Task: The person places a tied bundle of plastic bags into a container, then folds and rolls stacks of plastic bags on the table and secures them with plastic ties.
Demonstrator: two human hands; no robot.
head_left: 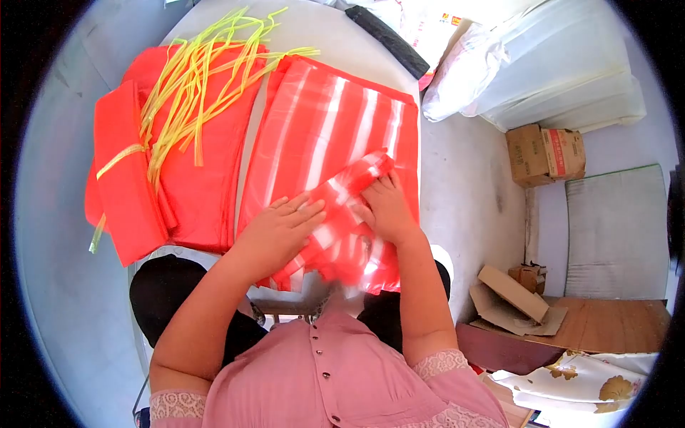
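A stack of red and white striped plastic sheets [335, 114] lies in front of me on the table. Its near part is folded up at a slant, and some of that part is blurred. My left hand [285, 225] rests on the left of the fold, palm down with fingers stretched out. At the right end of the fold is my right hand [385, 203], its fingers bent around the rolled edge of the sheet. To the left lies a pile of plain red sheets [207, 164], with a red bundle [128, 185] tied by a yellow strip and many loose yellow strips [203, 78] on top.
A black roll [387, 41] lies at the table's far edge, beside white plastic bags [467, 71]. Cardboard boxes [546, 155] stand against the right wall. An opened carton [517, 303] sits on a brown wooden surface [606, 326] at the lower right.
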